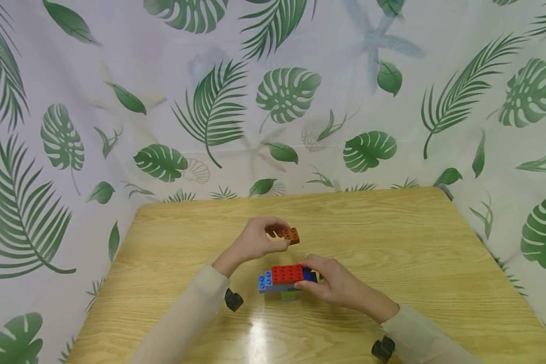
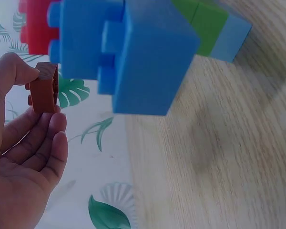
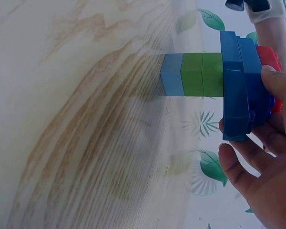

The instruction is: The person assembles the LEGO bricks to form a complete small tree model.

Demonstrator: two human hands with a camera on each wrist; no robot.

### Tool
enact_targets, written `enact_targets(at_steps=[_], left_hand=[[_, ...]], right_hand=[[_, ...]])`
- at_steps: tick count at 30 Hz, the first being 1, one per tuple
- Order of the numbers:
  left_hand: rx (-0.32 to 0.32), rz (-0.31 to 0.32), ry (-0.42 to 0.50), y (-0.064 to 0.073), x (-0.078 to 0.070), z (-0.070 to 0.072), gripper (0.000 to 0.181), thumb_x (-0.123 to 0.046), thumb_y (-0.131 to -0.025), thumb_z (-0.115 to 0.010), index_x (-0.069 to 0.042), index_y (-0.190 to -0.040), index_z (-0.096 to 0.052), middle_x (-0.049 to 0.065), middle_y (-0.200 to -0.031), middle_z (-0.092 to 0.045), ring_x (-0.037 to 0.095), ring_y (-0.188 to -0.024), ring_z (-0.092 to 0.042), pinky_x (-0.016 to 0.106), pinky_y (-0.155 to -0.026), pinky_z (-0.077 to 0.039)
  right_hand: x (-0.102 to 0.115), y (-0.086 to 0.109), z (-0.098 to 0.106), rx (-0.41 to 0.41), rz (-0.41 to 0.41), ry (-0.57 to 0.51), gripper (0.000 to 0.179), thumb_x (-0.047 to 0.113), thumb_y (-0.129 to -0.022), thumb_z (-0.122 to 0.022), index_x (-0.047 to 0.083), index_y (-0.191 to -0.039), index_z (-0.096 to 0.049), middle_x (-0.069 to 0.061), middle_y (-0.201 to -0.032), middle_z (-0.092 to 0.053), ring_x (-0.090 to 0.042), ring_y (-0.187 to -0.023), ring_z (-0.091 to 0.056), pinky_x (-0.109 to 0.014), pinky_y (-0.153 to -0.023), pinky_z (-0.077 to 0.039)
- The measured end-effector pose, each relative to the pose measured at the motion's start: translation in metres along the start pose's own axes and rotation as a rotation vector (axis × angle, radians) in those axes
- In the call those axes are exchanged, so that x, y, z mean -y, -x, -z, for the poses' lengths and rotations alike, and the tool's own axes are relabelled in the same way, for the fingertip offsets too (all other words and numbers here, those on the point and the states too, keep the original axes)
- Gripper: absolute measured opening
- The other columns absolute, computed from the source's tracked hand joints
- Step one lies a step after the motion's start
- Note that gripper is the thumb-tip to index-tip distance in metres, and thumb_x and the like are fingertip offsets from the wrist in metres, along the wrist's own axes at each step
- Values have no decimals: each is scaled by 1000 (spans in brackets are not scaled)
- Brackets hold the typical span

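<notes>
My left hand [image 1: 260,237] pinches a small brown toy brick [image 1: 291,235] between thumb and fingers, a little behind and above the built stack. In the left wrist view the brown brick [image 2: 44,88] has its studs turned toward the palm side. My right hand [image 1: 334,280] grips the right end of the stack, thumb on the near side and fingers on the far side. On top of the stack lies a red brick [image 1: 285,273], over blue bricks [image 1: 265,282] that jut out to the left. Green bricks [image 3: 202,74] and a light blue brick [image 3: 172,75] form the narrow column underneath, standing on the table.
The wooden table [image 1: 382,222] reaches back to a white curtain [image 1: 236,40] printed with green leaves, which also hangs along both sides. Black wrist mounts [image 1: 233,300] sit by both sleeves. Light glares off the table's near part.
</notes>
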State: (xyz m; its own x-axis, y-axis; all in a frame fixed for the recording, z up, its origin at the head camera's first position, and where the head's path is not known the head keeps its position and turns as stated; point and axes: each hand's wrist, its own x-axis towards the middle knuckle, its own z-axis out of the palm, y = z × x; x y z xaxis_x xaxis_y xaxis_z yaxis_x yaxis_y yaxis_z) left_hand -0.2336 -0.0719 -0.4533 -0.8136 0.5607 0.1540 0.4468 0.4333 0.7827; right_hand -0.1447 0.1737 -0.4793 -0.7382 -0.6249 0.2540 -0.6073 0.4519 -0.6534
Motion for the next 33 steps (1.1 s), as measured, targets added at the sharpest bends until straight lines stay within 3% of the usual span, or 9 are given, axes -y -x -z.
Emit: enact_targets(at_steps=[5,11,18,21,25,33], left_hand=[[27,9,-11,14,-9,5,34,-21,-88,-79,-11,-120,-76,1,-109,-75,18,-96,-67,32,-85,-57],[55,5,-9,28,-18,8,34,-20,-88,-79,-10,-120,-76,1,-110,-76,21,-97,-68,44,-89,-59],[78,-46,5,43,-24,9,33,-21,-87,-78,-10,-119,-76,1,-111,-76,20,-97,-67,48,-91,-59],[91,-59,1,48,-24,7,33,-22,-86,-78,-12,-118,-76,0,-111,-76,16,-96,-67,48,-90,-60],[93,-81,-14,53,-24,6,33,-22,-86,-78,-13,-118,-77,-1,-111,-76,10,-94,-66,39,-87,-60],[76,-115,-20,55,-20,5,32,-21,-85,-78,-12,-116,-77,1,-110,-76,10,-93,-67,32,-87,-59]], right_hand=[[0,-1,0,-1,6,1,26,28,-101,-72,12,-121,-69,5,-99,-68,-6,-76,-53,-21,-67,-45],[1,0,1,-1,2,-19,27,28,-101,-72,12,-124,-70,2,-103,-70,-5,-78,-55,-24,-66,-49],[-1,0,0,-7,16,-45,28,25,-101,-73,12,-125,-70,2,-103,-71,-5,-77,-54,-25,-63,-50],[-1,0,0,-2,17,-54,28,25,-101,-74,12,-125,-70,2,-102,-70,-5,-76,-53,-24,-62,-49],[-1,-1,1,11,2,-51,28,27,-101,-73,12,-124,-70,4,-99,-69,-4,-75,-52,-25,-62,-49],[0,-3,2,12,14,-48,28,26,-101,-73,12,-125,-70,4,-100,-69,-3,-76,-53,-24,-62,-49]])
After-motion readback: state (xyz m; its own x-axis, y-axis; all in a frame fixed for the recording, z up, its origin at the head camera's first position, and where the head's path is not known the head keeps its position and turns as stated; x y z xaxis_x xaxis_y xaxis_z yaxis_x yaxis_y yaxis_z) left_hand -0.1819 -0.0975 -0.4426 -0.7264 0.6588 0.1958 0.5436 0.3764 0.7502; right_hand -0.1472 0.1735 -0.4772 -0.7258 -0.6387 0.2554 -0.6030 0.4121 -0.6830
